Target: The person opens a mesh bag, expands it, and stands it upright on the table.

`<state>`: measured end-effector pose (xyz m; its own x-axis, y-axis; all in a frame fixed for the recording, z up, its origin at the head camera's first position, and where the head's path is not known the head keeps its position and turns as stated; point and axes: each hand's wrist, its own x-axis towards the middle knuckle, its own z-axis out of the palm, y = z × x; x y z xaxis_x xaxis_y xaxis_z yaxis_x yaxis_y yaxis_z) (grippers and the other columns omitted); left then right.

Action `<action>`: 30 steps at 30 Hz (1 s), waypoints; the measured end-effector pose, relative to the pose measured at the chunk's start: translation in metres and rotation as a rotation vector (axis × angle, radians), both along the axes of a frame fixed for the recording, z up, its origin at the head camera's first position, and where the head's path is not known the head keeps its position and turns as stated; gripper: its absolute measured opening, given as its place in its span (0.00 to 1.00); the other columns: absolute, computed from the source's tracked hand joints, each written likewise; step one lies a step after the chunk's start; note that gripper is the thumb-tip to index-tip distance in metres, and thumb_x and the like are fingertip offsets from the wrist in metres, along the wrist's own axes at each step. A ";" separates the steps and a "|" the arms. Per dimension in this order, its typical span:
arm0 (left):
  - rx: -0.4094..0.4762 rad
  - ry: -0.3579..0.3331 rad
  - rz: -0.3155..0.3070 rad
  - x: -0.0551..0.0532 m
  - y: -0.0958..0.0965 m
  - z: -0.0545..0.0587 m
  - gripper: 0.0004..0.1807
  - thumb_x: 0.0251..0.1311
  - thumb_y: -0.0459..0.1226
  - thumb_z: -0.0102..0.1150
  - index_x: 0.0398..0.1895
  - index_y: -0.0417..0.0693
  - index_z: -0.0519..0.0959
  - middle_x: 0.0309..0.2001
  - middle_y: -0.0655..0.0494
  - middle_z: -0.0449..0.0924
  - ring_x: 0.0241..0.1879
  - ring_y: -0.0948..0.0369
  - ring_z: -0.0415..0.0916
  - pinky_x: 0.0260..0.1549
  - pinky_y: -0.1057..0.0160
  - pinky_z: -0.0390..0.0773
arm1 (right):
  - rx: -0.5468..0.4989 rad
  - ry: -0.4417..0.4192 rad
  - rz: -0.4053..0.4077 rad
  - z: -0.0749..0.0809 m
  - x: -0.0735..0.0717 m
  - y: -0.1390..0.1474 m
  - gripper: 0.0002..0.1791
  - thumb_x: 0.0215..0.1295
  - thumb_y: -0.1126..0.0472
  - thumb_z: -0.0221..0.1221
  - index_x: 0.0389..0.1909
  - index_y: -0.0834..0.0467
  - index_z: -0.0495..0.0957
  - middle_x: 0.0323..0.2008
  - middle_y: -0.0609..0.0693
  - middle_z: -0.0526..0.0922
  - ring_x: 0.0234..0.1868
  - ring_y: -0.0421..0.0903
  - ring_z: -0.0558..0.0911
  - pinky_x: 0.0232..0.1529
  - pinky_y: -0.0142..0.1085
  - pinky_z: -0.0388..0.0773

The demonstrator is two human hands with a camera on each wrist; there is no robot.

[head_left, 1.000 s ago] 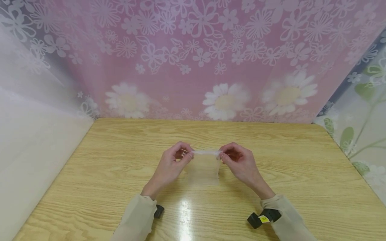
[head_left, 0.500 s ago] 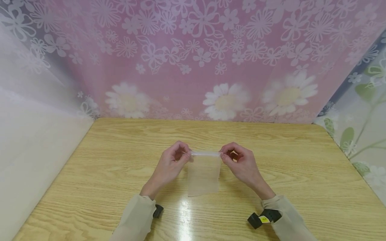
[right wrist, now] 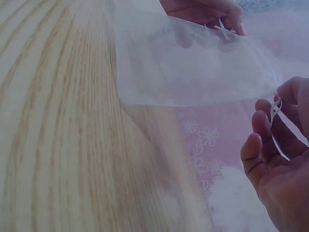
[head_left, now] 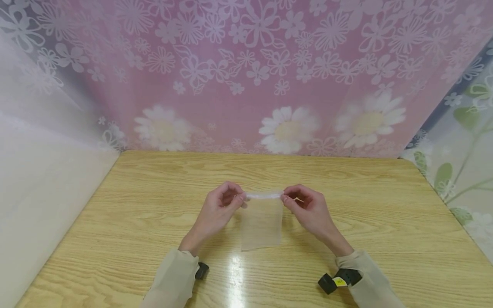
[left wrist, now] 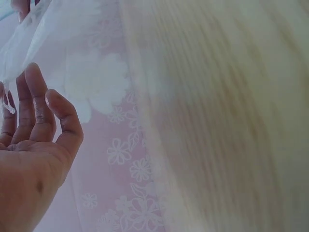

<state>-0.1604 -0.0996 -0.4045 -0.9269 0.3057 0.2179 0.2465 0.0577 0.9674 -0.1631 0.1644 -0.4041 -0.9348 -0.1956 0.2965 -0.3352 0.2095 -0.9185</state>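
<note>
A sheer white drawstring bag point(head_left: 262, 224) hangs flat between both hands in the head view, its gathered top edge level. The left hand point(head_left: 216, 210) pinches the left top corner between thumb and fingers. At the opposite corner the right hand point(head_left: 309, 209) pinches in the same way. Thin white cords point(right wrist: 275, 110) loop out at the right hand's fingers in the right wrist view, and the see-through bag point(right wrist: 198, 72) spreads toward the left hand point(right wrist: 207, 10). In the left wrist view only part of the bag point(left wrist: 26, 43) shows above the left hand point(left wrist: 38, 130).
A wood-grain table point(head_left: 154, 179) lies under the hands. Behind it hangs a pink flowered curtain point(head_left: 231, 98), with pale cloth point(head_left: 50, 171) along the left and a leaf-patterned cloth point(head_left: 470, 149) at the right. A black strap device point(head_left: 339, 280) sits on the right wrist.
The bag's lower edge, higher and blurred a second ago, has swung down toward the person and now hangs full length. The right hand has shifted very slightly right; both hands keep their pinch.
</note>
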 end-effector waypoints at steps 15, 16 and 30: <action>-0.060 -0.051 0.031 0.001 0.002 0.002 0.05 0.72 0.32 0.57 0.45 0.40 0.79 0.47 0.35 0.85 0.46 0.42 0.85 0.48 0.42 0.84 | -0.008 -0.003 -0.018 -0.001 0.001 -0.002 0.04 0.70 0.69 0.62 0.42 0.65 0.81 0.35 0.40 0.82 0.34 0.36 0.81 0.33 0.28 0.81; -0.066 -0.057 0.032 0.001 0.002 0.003 0.05 0.72 0.32 0.57 0.45 0.41 0.80 0.47 0.35 0.85 0.46 0.41 0.85 0.48 0.41 0.84 | -0.007 -0.009 -0.024 -0.001 0.001 -0.002 0.04 0.70 0.68 0.62 0.42 0.64 0.81 0.35 0.40 0.82 0.35 0.36 0.81 0.34 0.28 0.81; -0.181 -0.071 -0.032 -0.001 -0.012 0.015 0.04 0.72 0.34 0.55 0.43 0.43 0.79 0.45 0.42 0.86 0.46 0.42 0.85 0.47 0.46 0.84 | 0.054 0.043 -0.003 0.000 0.002 -0.005 0.04 0.71 0.70 0.61 0.42 0.62 0.82 0.40 0.52 0.83 0.40 0.36 0.81 0.41 0.27 0.81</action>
